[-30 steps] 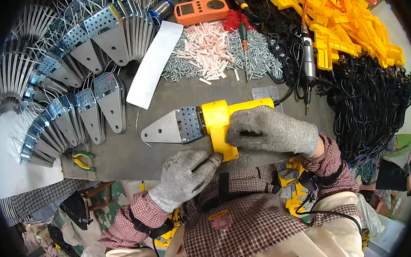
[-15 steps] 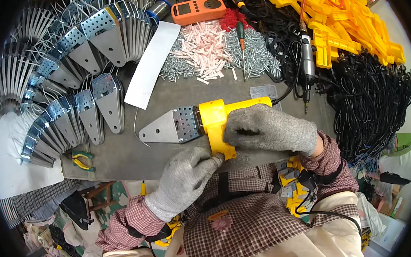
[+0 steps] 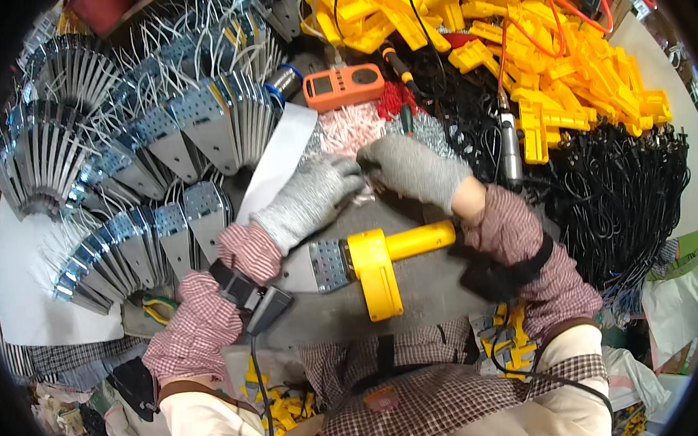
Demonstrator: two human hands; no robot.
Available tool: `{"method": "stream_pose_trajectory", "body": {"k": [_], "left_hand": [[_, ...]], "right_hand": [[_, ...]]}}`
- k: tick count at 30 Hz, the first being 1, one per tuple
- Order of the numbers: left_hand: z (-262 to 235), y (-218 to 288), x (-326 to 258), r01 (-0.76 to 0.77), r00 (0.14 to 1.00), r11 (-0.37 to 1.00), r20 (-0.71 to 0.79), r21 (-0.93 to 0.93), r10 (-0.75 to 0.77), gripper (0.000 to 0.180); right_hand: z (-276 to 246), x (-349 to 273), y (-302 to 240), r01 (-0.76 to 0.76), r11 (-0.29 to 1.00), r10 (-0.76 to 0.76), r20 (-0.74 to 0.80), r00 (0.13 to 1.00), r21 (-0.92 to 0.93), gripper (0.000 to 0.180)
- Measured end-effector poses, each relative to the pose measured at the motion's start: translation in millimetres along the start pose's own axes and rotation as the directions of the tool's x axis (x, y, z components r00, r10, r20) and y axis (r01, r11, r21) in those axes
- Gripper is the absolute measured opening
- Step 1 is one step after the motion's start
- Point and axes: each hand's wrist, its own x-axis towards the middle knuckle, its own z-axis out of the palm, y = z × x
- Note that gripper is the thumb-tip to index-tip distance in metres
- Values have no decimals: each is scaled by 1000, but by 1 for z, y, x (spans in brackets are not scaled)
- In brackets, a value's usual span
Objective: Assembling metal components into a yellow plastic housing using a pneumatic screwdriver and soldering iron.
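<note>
Yellow tool (image 3: 375, 272), one; gloved hands (image 3: 414, 170), two; orange meter (image 3: 343, 89), one

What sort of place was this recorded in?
Most likely an assembly workshop: rows of matching grey metal plates, a heap of yellow plastic housings and a mass of black cables surround the workspace.

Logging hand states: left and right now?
Left hand: curled by the pink pieces; hold can't be told.
Right hand: curled by them too; hold can't be told.
</note>
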Motion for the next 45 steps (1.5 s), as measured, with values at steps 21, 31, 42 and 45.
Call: {"method": "stream_pose_trajectory", "body": {"k": [21,31,42,45], "left_hand": [[-6,-11,-58,684,700,718,-159,-128,-696,24],[-15,16,-54,679,734,734,-49,4,-678,27],[-7,6,-48,604,765,795,-246,-48,-596,19],[-14,12,-49,664,716,742,-209,-90,-666,18]], "right_hand": [[30,56,-52,263,965,-260,-124,958,4,23],[35,51,-51,242,970,-244,-175,954,-34,16],[8,44,-48,162,951,-66,-341,938,262,16],[8,43,-43,303,897,-122,-478,870,322,15]]}}
